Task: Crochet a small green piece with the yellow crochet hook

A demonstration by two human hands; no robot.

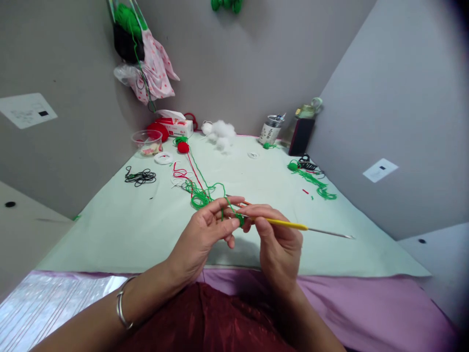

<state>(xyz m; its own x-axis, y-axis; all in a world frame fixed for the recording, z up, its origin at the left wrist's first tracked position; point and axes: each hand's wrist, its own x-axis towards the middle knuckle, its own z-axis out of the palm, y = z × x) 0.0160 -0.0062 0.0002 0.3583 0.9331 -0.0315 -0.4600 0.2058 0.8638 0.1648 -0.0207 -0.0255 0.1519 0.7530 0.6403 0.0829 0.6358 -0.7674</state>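
Yellow hook (287, 223) in right grip (280, 242)

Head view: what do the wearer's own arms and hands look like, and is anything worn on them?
The left hand and right hand are ungloved. Both forearms are bare, with no sleeve in view. A slim, silver-coloured bracelet curves around the left one; no bracelet shows on the right.

yarn (200, 199): on table (120, 230) (beyond left hand (203, 231)) | fluff (223, 130): back | bottle (307, 111): back right
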